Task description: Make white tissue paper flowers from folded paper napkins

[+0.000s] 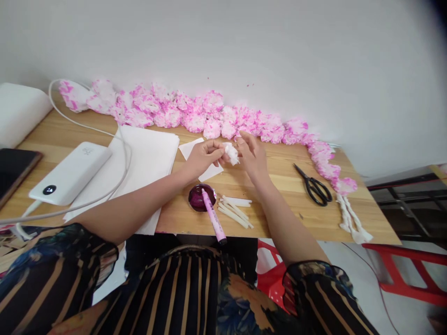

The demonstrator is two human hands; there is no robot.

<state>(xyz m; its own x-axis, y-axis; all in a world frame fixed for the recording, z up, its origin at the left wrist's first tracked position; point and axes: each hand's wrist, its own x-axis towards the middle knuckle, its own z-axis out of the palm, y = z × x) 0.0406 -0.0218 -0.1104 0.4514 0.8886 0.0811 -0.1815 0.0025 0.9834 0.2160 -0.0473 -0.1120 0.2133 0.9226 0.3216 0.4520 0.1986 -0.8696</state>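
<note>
My left hand (206,157) is closed on a small crumpled white paper flower (231,154), pinching it by its left side. To the right of the flower, my right hand (253,156) has its fingers apart, the tips close to the paper; whether they touch it I cannot tell. Flat white paper pieces (211,172) lie under and beside my left hand. Nearer the front edge, a pink marker (213,217) rests across a small dish (195,197) of dark purple liquid. Several thin white rolled sticks (234,211) lie to the right of the dish.
Pink and white paper flowers (193,118) run along the wall side. Black scissors (314,186) lie at the right. On the left are a paper stack (150,153), a white power bank (71,173) with a cable, and a dark phone (16,170). A red stool (401,279) stands below.
</note>
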